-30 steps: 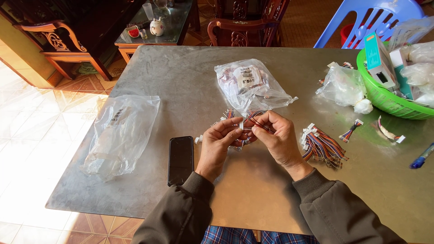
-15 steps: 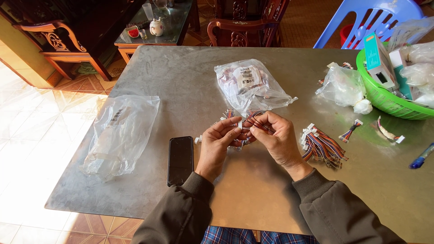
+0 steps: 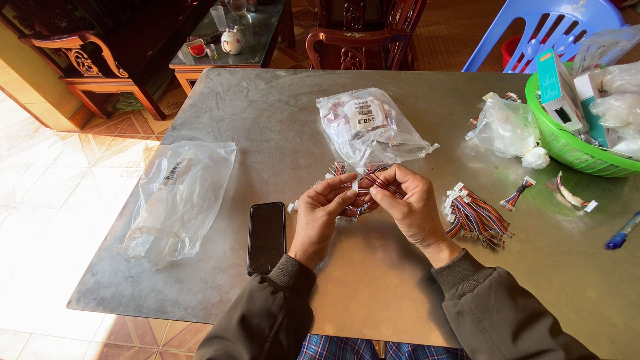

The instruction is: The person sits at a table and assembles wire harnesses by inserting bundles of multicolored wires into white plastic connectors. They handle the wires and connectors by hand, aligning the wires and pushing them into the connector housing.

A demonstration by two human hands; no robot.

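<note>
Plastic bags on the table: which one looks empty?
The large clear bag lying flat at the left, beside the black phone. The bag above the hands and the crumpled one by the green basket are bulkier.

Dark olive-brown jacket sleeves with ribbed cuffs, bare fingers (image 3: 337, 193), blue plaid cloth beneath.

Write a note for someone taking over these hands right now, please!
Left hand: pinching a white plug on a striped wire bundle.
Right hand: gripping the same bundle from the other side.
Loose wires lie under the hands. Sorted pile sits right of them; sealed bag behind; phone and empty bag to the left.
Done: one pile laid out.
Left: the held bundle, loose wires, the sealed bag.
</note>
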